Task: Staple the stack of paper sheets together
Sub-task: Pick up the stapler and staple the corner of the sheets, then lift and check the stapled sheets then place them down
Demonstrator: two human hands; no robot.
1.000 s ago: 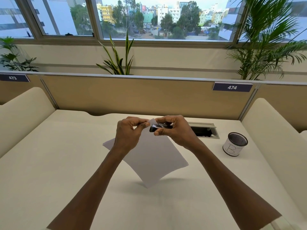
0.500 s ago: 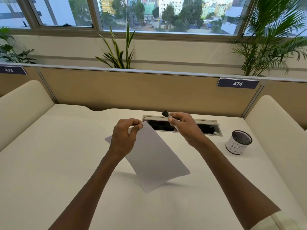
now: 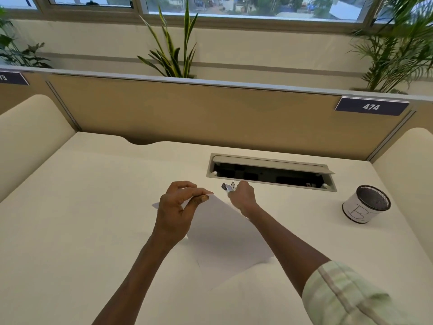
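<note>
Cream desk (image 3: 93,231), tan partition (image 3: 210,118), window plants (image 3: 175,55)

A cream desk (image 3: 77,221) carries everything, closed in at the back by a tan partition. Set into its far right part is an open cable tray (image 3: 271,172). A mesh pen cup (image 3: 365,204) marked "B" stands near the right edge, well apart from the tray
</note>
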